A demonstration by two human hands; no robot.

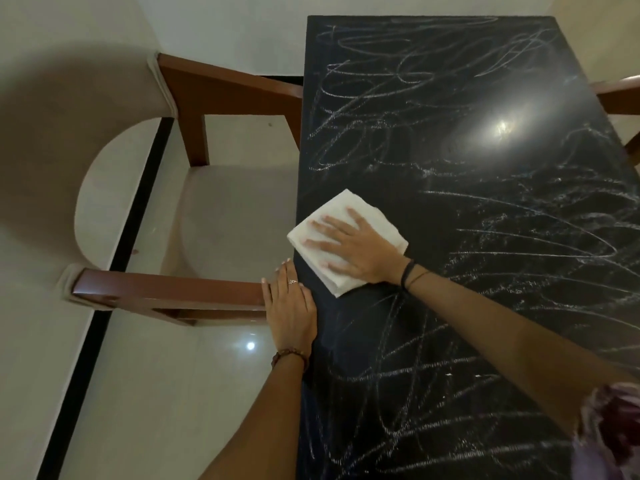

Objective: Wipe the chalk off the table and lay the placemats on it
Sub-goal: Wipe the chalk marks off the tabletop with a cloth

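On table [485,237], right hand [356,252] fingers flat on cloth [346,237], left hand [291,306] flat, thumb hidden

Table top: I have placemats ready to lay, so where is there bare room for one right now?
The black table carries nothing past the white cloth: the far end and right side are open, though chalk scribbles still cover them. It is crowded only at the left edge, where the right hand presses the cloth and the left hand rests.
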